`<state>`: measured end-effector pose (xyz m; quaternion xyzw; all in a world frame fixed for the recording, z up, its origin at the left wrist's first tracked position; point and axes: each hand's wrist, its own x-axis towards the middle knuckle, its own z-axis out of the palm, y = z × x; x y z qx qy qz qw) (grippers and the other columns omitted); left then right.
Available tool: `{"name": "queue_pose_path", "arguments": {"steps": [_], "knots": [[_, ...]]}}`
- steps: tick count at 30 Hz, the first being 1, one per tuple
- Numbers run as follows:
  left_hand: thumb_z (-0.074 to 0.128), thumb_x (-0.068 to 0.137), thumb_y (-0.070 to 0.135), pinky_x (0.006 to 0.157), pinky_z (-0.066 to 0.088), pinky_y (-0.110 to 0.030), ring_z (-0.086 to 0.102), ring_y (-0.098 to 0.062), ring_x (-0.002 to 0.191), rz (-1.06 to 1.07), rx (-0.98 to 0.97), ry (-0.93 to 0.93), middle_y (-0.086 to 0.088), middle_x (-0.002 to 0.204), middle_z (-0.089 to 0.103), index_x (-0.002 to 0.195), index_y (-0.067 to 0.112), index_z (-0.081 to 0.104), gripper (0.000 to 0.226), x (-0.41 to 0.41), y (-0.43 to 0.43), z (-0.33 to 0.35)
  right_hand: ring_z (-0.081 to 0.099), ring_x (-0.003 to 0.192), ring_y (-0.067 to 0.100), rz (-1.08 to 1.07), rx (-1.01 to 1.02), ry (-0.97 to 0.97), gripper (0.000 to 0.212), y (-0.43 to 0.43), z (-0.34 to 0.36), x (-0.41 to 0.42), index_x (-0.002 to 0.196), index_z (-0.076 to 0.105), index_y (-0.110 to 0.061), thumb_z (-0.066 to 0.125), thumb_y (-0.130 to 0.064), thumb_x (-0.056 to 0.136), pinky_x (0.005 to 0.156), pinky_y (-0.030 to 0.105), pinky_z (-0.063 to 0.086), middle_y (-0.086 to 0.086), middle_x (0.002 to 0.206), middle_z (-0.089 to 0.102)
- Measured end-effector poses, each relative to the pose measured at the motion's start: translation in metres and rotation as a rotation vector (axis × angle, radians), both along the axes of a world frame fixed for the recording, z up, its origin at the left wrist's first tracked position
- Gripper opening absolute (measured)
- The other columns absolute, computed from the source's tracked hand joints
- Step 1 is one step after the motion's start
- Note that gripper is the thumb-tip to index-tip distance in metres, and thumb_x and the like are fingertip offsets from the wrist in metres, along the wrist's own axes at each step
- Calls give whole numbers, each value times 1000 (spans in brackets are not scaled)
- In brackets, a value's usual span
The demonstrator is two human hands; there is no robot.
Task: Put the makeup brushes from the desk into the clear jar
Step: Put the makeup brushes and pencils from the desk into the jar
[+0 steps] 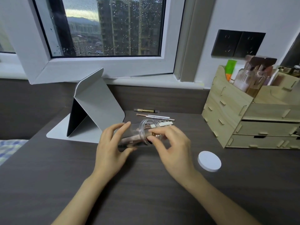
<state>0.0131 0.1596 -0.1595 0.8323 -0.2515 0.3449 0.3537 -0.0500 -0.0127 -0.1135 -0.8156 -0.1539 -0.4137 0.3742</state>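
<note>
The clear jar (134, 135) lies on its side in the middle of the desk (146, 192), held off or just on the surface by the left hand (112, 148), whose fingers (125, 125) wrap over its body from the closed end. Its threaded mouth faces right and slightly toward the far edge, so its long axis runs roughly left to right. At least one brush already shows through the wall, lying along that axis.

The right hand (172, 146) is at the mouth, thumb and forefinger pinched on the end of a brush (154, 134) that is partly inside the jar. The grip is blurred, so how firmly it is held cannot be told.

The remaining makeup brushes (154, 116) lie in a loose row just beyond the jar toward the far edge of the desk, handles also running left to right, parallel to the jar. That alignment is what the next move turns on, in my judgement: the right hand is the nearer one, and a brush lifted from there needs little turning to slide straight into the mouth.

A white lid (209, 161) rests flat on the desk to the right, near the front of a wooden organiser (235, 114) at the far right corner. A folded tablet stand (94, 109) stands toward the far left.
</note>
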Motion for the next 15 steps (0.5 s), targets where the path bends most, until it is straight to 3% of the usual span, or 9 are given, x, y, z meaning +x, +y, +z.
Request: {"name": "queue_pose_path", "arguments": {"steps": [5,8,10,13,15], "knots": [[75,62,27,95,25,-10,48,-18,104,6,-5,-7,-6,115,54,126,18,49,70,0,1,1,50,88,11,-43,-160,-40,14,0,-3,7,78,73,-15,61,-22,84,81,18,39,-2,89,66],[77,61,25,95,24,-8,47,-18,104,29,-21,-11,-7,114,55,126,18,49,71,1,2,2,50,89,10,22,45,79,19,-16,-2,19,85,73,-17,55,-22,88,78,9,35,-6,89,63],[83,59,19,93,25,-9,47,-18,104,53,-40,-12,-8,114,56,125,18,49,74,3,4,3,53,88,17,-123,156,159,23,-37,-8,43,86,73,-15,52,-22,89,71,7,33,-5,87,65],[84,58,19,87,31,-16,47,-20,102,97,-100,-10,-10,112,55,124,16,50,75,6,6,4,56,89,33,-328,-143,354,19,-65,-28,87,93,73,-9,55,-10,88,79,28,39,10,93,72],[83,58,20,86,32,-20,47,-21,102,111,-132,-2,-11,112,55,125,16,49,76,7,8,4,55,93,37,-336,-350,427,21,-75,-39,109,101,71,-9,54,-9,89,84,39,41,11,99,72]]}}
